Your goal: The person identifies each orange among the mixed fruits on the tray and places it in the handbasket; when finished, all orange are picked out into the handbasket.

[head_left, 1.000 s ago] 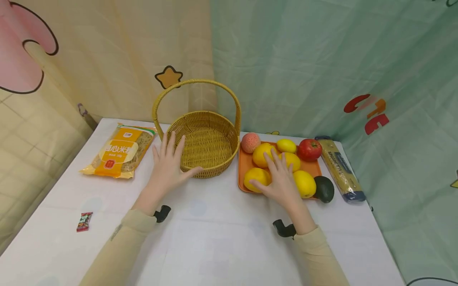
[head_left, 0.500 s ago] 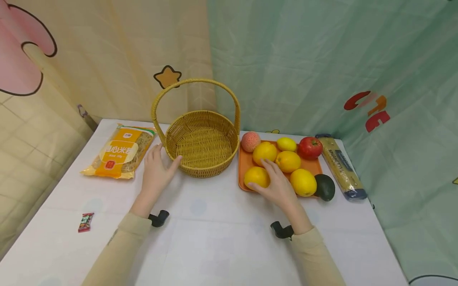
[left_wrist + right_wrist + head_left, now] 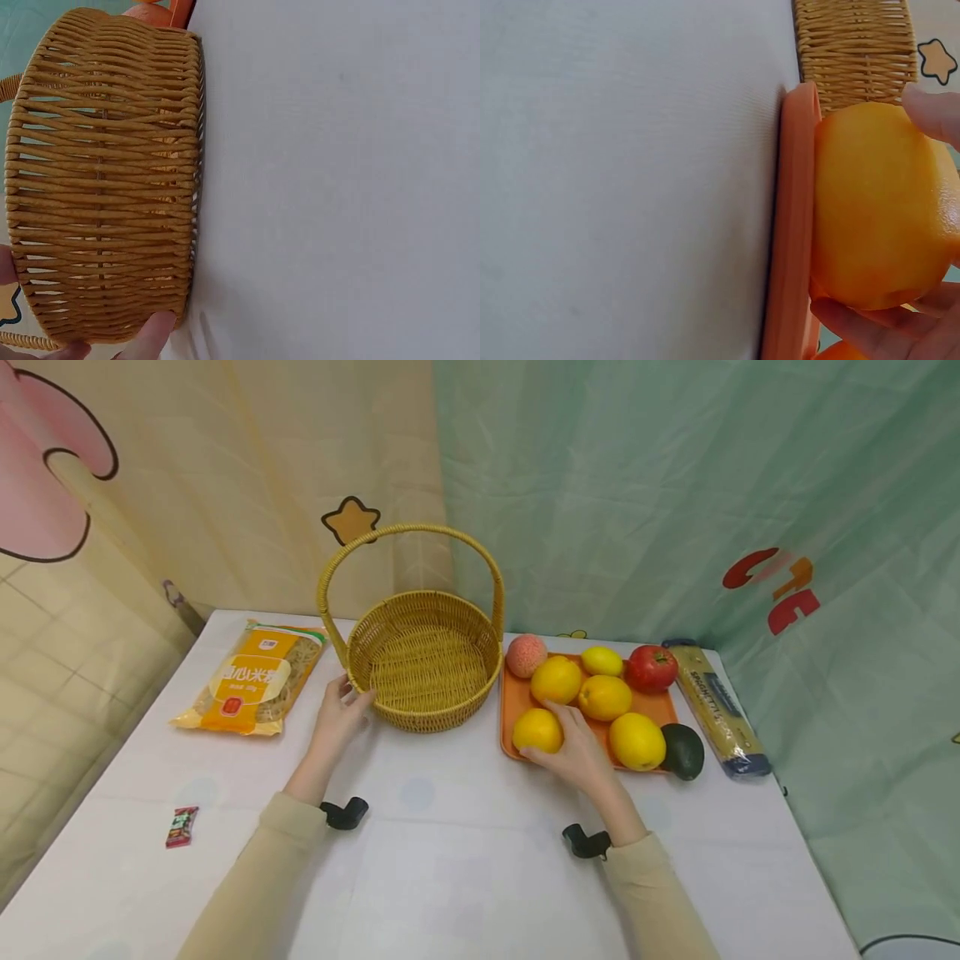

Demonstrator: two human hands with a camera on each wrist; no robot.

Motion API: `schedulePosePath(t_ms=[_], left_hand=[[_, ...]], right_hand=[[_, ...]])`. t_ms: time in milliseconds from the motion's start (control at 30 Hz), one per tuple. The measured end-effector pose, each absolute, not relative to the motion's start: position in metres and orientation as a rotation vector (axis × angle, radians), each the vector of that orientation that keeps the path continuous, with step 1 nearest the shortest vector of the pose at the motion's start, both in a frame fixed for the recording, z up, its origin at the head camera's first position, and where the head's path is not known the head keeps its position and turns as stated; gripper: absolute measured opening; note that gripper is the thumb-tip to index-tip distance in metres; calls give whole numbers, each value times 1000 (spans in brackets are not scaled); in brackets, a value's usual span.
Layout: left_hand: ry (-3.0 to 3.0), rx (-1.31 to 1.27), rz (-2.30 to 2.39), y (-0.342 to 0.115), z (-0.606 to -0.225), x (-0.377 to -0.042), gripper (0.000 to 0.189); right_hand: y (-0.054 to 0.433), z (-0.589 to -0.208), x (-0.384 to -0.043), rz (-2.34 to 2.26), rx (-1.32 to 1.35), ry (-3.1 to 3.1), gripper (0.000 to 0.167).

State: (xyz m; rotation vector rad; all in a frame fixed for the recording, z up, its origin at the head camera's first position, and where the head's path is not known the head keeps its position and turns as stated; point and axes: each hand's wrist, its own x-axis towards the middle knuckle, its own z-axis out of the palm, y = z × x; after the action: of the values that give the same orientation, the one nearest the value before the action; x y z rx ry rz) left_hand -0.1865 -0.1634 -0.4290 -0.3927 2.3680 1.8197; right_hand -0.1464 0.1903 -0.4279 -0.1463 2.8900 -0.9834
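Note:
A round woven basket [image 3: 435, 722] with a tall arched handle stands at the back of the table. My left hand [image 3: 339, 714] grips its left front side, the thumb at the rim and fingertips on the outer wall; in the left wrist view the basket wall [image 3: 105, 180] fills the left half. My right hand [image 3: 581, 752] holds a large, rounded yellow fruit [image 3: 537, 732] at the front left of an orange tray [image 3: 508, 702]. The right wrist view shows this yellow fruit [image 3: 877, 210] between thumb and fingers, right at the tray's rim.
Other yellow fruits [image 3: 604, 698], a pink ball-like fruit [image 3: 527, 656] and a red one [image 3: 651, 668] lie on or by the tray. A dark green avocado [image 3: 682, 752] and spaghetti pack [image 3: 716, 710] are rightward. Noodle bag [image 3: 251, 681] and small wrapped sweet [image 3: 181, 827] lie left.
My left hand has drawn back from over the basket and taken hold of its left front side. The right hand has come down and closed round the front-left yellow fruit.

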Motion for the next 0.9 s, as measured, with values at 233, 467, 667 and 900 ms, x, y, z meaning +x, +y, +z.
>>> schedulePosePath(t_ms=[233,467,667,900], left_hand=[[2216,-485,1989,-158,-428,-191,72],[2199,-472,2014,-157,-429,-191,71],[2190,-435,2013,-158,-425,-179,70],[2177,-407,2007,-159,-425,-159,69]], right_hand=[[187,-433,-151,-1027,-74,2843,86],[187,-433,-151,-1078,-39,2850,85],[180,-419,-149,-1150,-87,2883,84],[148,-383,-152,-1304,-199,2903,83]])
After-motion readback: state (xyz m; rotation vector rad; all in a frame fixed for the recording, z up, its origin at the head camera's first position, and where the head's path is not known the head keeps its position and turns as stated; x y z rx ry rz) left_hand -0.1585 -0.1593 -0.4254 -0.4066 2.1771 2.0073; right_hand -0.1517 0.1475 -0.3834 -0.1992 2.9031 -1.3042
